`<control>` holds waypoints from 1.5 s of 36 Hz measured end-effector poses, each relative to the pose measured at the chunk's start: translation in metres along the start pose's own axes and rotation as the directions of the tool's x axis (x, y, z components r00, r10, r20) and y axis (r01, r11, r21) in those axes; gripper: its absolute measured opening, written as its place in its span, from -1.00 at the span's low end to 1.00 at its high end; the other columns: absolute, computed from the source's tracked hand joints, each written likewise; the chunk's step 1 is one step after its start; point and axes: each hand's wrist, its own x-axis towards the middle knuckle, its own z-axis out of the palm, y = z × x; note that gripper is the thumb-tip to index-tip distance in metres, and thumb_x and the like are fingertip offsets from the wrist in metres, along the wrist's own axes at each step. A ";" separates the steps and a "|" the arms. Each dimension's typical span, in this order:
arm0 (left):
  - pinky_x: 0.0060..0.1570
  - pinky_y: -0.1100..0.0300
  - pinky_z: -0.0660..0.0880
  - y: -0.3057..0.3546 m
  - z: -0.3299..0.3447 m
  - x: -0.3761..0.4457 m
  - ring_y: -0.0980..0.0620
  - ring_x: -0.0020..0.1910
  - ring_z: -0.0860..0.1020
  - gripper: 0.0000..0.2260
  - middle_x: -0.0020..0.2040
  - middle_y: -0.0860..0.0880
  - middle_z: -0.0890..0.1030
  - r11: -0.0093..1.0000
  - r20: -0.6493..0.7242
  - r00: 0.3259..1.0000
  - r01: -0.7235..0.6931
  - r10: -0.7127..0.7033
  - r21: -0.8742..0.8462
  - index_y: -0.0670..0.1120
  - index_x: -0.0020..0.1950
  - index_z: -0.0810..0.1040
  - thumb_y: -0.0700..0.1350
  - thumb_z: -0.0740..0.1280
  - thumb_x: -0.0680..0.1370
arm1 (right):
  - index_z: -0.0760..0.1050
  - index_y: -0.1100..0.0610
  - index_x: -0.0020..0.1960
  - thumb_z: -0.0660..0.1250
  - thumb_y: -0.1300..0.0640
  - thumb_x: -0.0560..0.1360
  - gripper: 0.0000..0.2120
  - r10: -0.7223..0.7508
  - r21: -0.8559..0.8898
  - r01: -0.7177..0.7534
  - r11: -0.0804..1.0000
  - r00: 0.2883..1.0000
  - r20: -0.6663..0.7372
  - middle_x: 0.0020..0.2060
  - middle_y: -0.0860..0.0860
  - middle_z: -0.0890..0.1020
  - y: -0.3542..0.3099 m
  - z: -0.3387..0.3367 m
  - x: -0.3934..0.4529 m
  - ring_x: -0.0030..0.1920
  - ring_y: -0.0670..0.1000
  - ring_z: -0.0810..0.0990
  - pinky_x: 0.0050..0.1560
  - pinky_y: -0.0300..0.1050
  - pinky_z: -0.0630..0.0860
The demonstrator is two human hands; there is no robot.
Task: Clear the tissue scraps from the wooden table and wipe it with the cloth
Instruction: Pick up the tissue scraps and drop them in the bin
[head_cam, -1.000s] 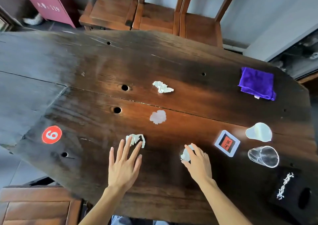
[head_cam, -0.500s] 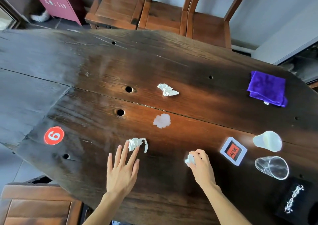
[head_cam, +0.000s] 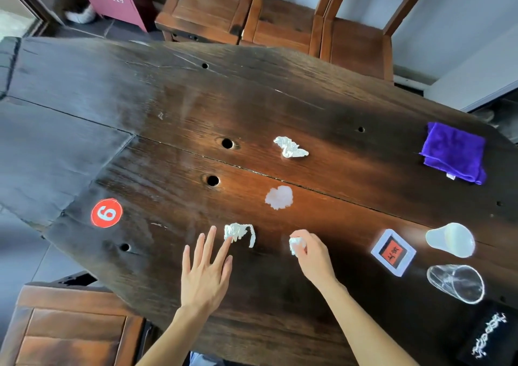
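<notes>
The dark wooden table carries white tissue scraps. One crumpled scrap lies mid-table, and a rounder scrap lies nearer me. A third scrap sits just beyond my left hand, whose straight, spread fingers reach its left edge. My right hand pinches a small balled scrap just above the table. The folded purple cloth lies at the far right.
At the right stand a small framed red sign, a white cup and a clear glass, both on their sides, and a black bag. A red "6" sticker is left. Wooden chairs line the far side.
My right hand has drawn its scrap up between the fingers and shifted slightly left. My left hand has stayed spread beside the near scrap. The view has shifted a little.
</notes>
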 end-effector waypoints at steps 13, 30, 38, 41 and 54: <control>0.54 -0.26 0.19 -0.016 0.004 0.006 -0.13 0.63 0.19 -0.49 0.67 -0.02 0.13 0.998 -0.019 0.998 0.060 -0.060 -0.032 0.16 0.63 0.23 0.17 -0.09 0.68 | 0.41 0.11 0.47 0.30 0.22 0.63 -0.59 -0.200 -0.190 0.205 0.960 0.979 0.043 0.39 0.02 0.40 -0.100 0.076 0.030 0.37 -0.01 0.46 0.16 -0.52 0.25; 0.54 -0.22 0.20 -0.029 0.006 0.005 -0.15 0.62 0.20 -0.48 0.66 -0.06 0.16 0.992 -0.015 0.998 0.064 -0.067 -0.111 0.12 0.64 0.22 0.15 -0.13 0.69 | 0.28 -0.04 0.56 0.46 0.11 0.55 -0.35 -0.401 -0.504 0.427 0.751 0.901 0.166 0.61 0.08 0.19 -0.078 0.117 -0.002 0.61 0.13 0.09 0.55 0.17 0.18; 0.51 -0.22 0.23 -0.032 0.007 0.007 -0.15 0.61 0.24 -0.51 0.67 -0.07 0.16 0.995 -0.013 0.999 0.035 -0.037 -0.091 0.14 0.65 0.20 0.13 -0.06 0.70 | 0.47 0.02 0.46 0.31 0.07 0.64 -0.61 -0.352 -0.231 0.360 0.904 0.933 0.077 0.53 -0.03 0.37 -0.062 0.097 -0.001 0.54 -0.03 0.30 0.48 -0.27 0.16; 0.54 -0.21 0.19 -0.030 0.005 0.012 -0.15 0.63 0.19 -0.51 0.68 -0.06 0.11 0.997 -0.006 1.000 0.023 -0.024 -0.079 0.15 0.65 0.16 0.14 -0.08 0.71 | 0.48 0.01 0.45 0.36 0.15 0.61 -0.58 -0.289 -0.183 0.289 0.940 0.957 0.030 0.52 -0.04 0.37 -0.061 0.085 -0.001 0.52 -0.06 0.31 0.38 -0.34 0.13; 0.52 -0.21 0.23 0.011 -0.021 0.052 -0.16 0.61 0.24 -0.50 0.67 -0.06 0.15 0.998 0.006 1.000 -0.027 0.027 -0.058 0.13 0.62 0.27 0.14 -0.09 0.69 | 0.65 0.05 0.24 0.45 0.17 0.54 -0.72 -0.102 0.212 0.136 0.968 0.981 -0.163 0.15 -0.22 0.61 -0.054 -0.001 0.021 0.18 -0.20 0.60 0.19 -0.43 0.47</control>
